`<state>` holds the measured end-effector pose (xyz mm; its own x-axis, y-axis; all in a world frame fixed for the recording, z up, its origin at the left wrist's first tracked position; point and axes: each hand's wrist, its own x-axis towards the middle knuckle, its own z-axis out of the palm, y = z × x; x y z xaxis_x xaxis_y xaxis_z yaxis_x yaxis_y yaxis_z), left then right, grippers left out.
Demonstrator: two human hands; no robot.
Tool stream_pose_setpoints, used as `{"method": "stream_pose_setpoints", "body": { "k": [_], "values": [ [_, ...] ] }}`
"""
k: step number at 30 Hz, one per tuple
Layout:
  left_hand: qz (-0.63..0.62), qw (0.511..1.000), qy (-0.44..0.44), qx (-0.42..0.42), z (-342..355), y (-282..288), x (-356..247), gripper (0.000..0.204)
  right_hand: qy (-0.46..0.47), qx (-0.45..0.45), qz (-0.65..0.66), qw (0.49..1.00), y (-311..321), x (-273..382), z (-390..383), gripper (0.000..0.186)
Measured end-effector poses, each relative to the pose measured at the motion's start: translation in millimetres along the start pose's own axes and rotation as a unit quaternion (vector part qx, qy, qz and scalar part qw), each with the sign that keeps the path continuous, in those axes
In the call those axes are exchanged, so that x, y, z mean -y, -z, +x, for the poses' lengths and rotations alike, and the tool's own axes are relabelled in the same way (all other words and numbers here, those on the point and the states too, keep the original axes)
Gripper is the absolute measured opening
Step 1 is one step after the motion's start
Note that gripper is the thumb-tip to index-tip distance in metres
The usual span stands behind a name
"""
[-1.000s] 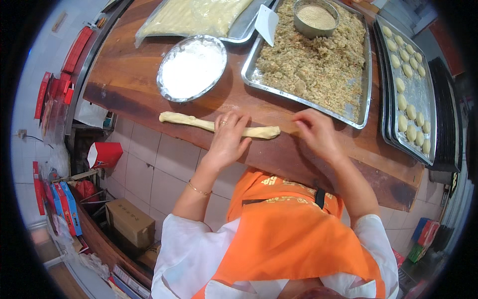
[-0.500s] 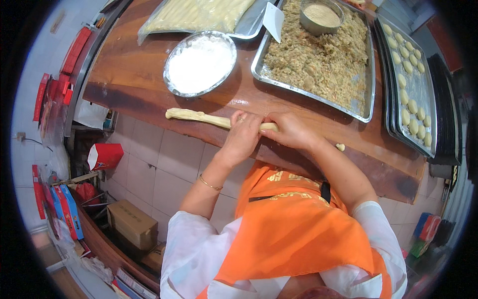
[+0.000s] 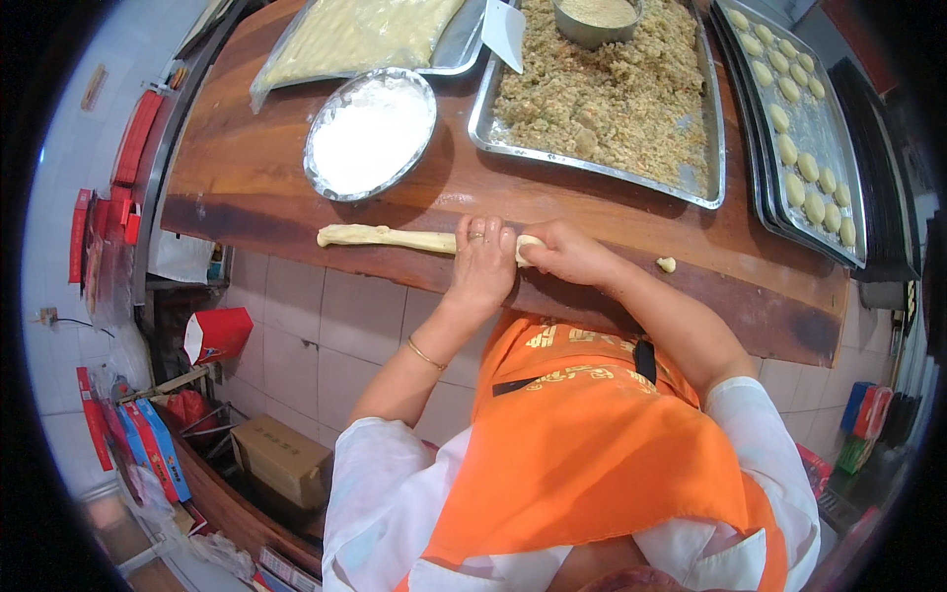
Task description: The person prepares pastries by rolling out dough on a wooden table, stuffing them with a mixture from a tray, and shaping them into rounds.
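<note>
Seen from above, a person in an orange apron (image 3: 592,464) stands at a wooden table (image 3: 237,158). A round metal bowl (image 3: 312,170) of white flour (image 3: 370,138) is the landmark. A pale dough rope (image 3: 390,237) lies on the table on the bowl's near side, between it and the person. Its long axis runs left to right, roughly along the table's near edge. The left end is just below the bowl; the right end reaches well past the bowl's right side.

Both hands are at that right end, nearer to the person than the bowl and to its right. The left hand (image 3: 483,260) lies across the rope, fingers curled over it, and is the nearer hand to the long bare stretch leading back under the bowl. The right hand (image 3: 564,253), close beside it, pinches the dough at the tip. The left hand covers the join, so whether the tip is one with the rope cannot be told. Farther right of the bowl, a small dough scrap (image 3: 666,264) sits beyond the right hand.
</note>
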<state>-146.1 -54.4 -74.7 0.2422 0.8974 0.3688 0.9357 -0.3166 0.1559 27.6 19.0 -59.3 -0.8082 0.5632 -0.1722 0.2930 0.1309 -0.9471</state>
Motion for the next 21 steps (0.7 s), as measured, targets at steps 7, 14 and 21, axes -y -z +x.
{"method": "stream_pose_setpoints", "body": {
  "k": [7, 14, 21],
  "values": [
    [-0.056, 0.996, 0.043, 0.051, 2, 27, -14, 0.047, 0.029, -0.131, -0.01, 0.991, 40, 43, -60, 0.035],
    [-0.162, 0.986, 0.039, 0.011, 7, 26, -37, 0.053, 0.04, -0.146, -0.429, 0.891, 21, 3, -105, 0.045],
    [-0.271, 0.96, 0.053, 0.046, 25, 7, -74, 0.046, 0.011, -0.265, -0.368, 0.891, 49, 8, -130, 0.034]
  ]
}}
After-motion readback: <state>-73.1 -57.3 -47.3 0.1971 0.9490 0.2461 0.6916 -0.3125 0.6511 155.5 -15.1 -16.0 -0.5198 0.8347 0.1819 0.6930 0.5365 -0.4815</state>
